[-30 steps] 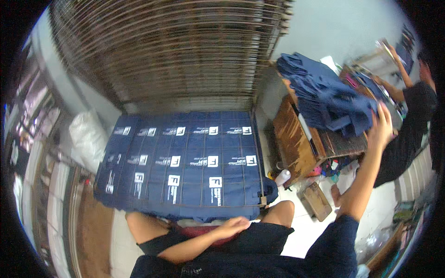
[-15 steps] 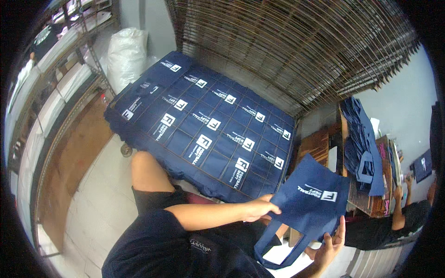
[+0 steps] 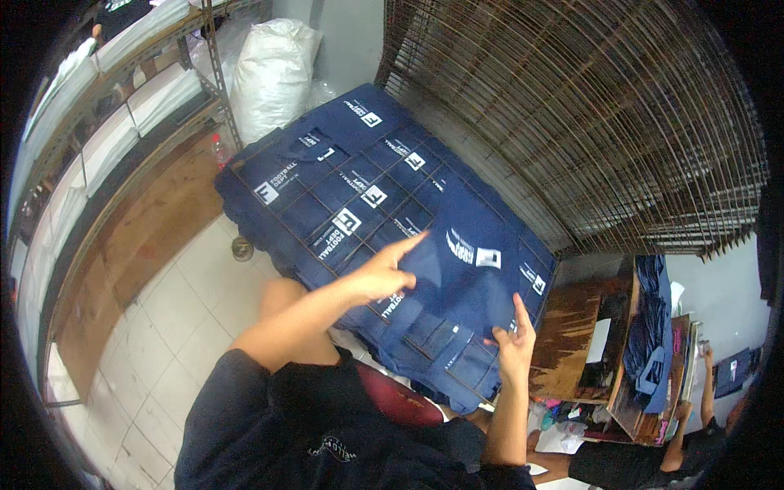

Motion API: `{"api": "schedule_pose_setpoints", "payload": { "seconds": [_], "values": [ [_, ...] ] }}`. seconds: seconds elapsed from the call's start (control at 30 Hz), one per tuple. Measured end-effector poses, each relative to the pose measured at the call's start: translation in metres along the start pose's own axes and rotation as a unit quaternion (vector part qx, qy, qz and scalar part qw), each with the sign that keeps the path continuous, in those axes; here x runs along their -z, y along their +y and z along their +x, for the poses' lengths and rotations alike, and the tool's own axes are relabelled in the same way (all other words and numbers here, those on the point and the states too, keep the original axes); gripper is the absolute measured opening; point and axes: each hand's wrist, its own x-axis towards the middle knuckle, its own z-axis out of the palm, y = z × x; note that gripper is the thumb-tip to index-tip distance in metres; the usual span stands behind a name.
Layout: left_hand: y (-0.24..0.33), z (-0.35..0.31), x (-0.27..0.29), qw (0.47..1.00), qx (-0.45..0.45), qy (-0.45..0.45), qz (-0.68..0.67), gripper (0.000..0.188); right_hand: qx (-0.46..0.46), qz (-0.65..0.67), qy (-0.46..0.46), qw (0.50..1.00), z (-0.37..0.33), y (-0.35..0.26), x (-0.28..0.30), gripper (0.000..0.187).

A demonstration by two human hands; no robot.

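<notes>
A navy tote bag with a white print lies spread over the wire drying rack, smeared by motion around its lower part. Its straps appear to trail toward the rack's near edge. At the bag's left side is my left hand, index finger stretched out and thumb apart. My right hand is by its lower right corner, with index finger and thumb spread. Neither hand shows a grip on the cloth. Beneath lie several more navy printed fabric pieces, crossed by thin rack wires.
Raised wire racks lean over the far right side. Shelves with white stacks line the left, beside a white sack. A wooden cabinet with navy bags hanging on it stands right. Another person's arm shows at lower right.
The tote bag has moved from in front of me at the right onto the rack. Both hands have gone forward with it, and their fingers have spread. My view has shifted too.
</notes>
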Motion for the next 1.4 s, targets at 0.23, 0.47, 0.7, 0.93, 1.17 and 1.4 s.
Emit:
{"api": "schedule_pose_setpoints", "payload": {
  "seconds": [0.23, 0.47, 0.7, 0.93, 1.17, 1.4],
  "values": [
    [0.060, 0.065, 0.117, 0.982, -0.122, 0.125, 0.068, 0.073, 0.030, 0.200, -0.003, 0.979, 0.121, 0.022, -0.131, 0.073],
    [0.026, 0.082, 0.129, 0.841, -0.250, 0.475, 0.064, 0.082, -0.032, 0.255, 0.034, 0.966, 0.241, 0.091, -0.245, 0.075],
    [-0.040, 0.007, 0.022, 0.901, -0.288, 0.301, 0.123, 0.055, -0.073, 0.207, 0.034, 0.975, 0.300, 0.128, -0.271, 0.077],
    [-0.038, 0.025, 0.049, 0.899, -0.284, 0.306, 0.135, 0.057, -0.103, 0.161, 0.029, 0.981, 0.308, 0.128, -0.267, 0.076],
    [-0.036, 0.028, 0.051, 0.902, -0.293, 0.295, 0.119, 0.051, -0.100, 0.143, 0.021, 0.984, 0.311, 0.125, -0.269, 0.075],
    [-0.040, 0.030, 0.048, 0.903, -0.292, 0.280, 0.144, 0.049, -0.110, 0.140, 0.009, 0.984, 0.311, 0.116, -0.269, 0.078]
  ]
}}
